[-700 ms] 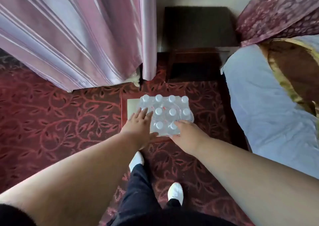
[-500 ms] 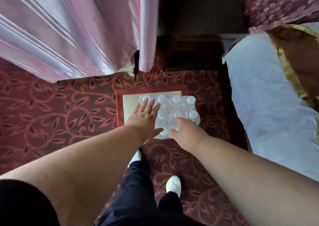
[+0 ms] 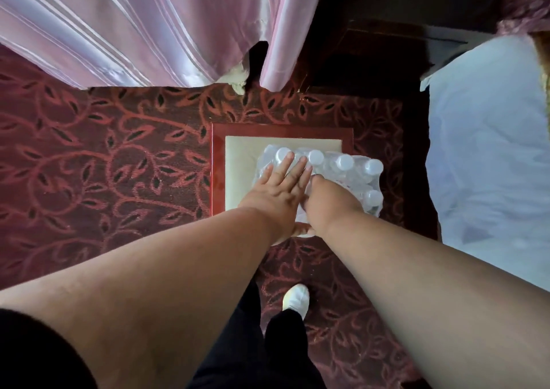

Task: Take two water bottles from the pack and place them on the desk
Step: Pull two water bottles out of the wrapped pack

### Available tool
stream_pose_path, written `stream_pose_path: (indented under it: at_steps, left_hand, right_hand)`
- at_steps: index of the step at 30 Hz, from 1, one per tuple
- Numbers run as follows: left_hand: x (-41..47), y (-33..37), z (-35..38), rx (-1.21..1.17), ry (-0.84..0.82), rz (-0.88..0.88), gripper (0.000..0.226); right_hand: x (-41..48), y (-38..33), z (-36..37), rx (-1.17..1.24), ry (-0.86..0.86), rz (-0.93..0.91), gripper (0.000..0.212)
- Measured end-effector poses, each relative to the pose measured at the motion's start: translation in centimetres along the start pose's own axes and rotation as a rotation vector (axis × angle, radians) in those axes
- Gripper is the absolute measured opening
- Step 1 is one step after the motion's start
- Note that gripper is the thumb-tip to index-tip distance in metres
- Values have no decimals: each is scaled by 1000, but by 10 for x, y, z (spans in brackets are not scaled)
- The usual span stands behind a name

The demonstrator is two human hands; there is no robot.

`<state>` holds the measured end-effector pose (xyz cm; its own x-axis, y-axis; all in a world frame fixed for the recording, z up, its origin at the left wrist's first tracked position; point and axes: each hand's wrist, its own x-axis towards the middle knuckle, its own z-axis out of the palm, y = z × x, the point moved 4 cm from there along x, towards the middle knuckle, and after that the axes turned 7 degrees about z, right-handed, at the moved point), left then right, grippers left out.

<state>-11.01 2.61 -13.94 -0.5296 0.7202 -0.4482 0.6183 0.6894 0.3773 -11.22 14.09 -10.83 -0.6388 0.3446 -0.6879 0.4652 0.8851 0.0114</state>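
Note:
A shrink-wrapped pack of water bottles (image 3: 348, 168) with white caps stands on a low stool (image 3: 238, 165) with a cream top and red frame. My left hand (image 3: 276, 189) lies flat on the pack's left side, fingers spread over the caps. My right hand (image 3: 330, 201) is pushed down into the middle of the pack, its fingers hidden among the bottles and wrap. Whether it grips a bottle cannot be seen. Both hands touch each other.
Pink striped curtains (image 3: 148, 25) hang at the back left. A dark wooden desk or nightstand (image 3: 372, 31) stands behind the stool. A bed with white sheet (image 3: 488, 150) lies to the right. Red patterned carpet (image 3: 104, 165) covers the floor; my white shoe (image 3: 296, 299) is below.
My view has tipped down and closer. My left hand slid further onto the pack, and my right hand pushed deeper in toward its middle.

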Motion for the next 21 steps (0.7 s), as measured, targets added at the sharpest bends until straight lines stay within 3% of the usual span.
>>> stream_pose_path:
  at_steps: [6, 14, 17, 21]
  left_hand:
    - [0, 1, -6, -91, 12, -34, 123]
    - [-3, 3, -13, -188, 137, -94, 124]
    - [-8, 12, -21, -323, 215, -134, 120]
    - [-28, 45, -38, -601, 374, -202, 113]
  right_hand:
    - [-34, 19, -22, 125, 113, -63, 49]
    - [-100, 57, -82, 329, 266, -223, 29]
    - [-120, 64, -111, 433, 312, -260, 14]
    - [-133, 63, -154, 457, 388, -294, 29]
